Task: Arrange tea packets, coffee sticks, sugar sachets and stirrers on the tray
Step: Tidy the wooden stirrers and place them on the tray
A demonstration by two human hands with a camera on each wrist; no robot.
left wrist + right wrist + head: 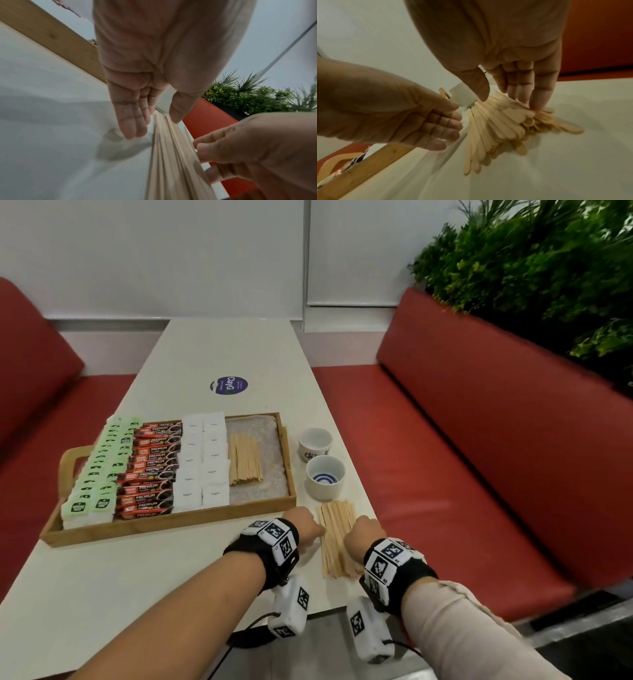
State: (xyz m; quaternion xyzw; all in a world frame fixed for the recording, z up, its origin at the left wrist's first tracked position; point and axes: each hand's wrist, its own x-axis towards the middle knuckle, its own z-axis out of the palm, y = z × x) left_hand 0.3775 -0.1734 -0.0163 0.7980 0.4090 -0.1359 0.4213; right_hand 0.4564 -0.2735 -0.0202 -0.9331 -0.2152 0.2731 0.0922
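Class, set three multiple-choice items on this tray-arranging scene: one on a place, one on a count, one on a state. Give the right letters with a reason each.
1. Where does the loose pile of stirrers lie?
A. on the table, by the tray's near right corner
B. inside a cup
C. on the red bench

2. How many white cups stand right of the tray?
A. one
B. two
C. four

3. How are the hands at the loose pile?
A. both in fists
B. both with straight fingers flanking the pile
C. both lifting the tray

Answers: 1 A, the pile rests on the table outside the tray. 2 B, two cups stand there. 3 B, the left hand and right hand show straight fingers beside the sticks.
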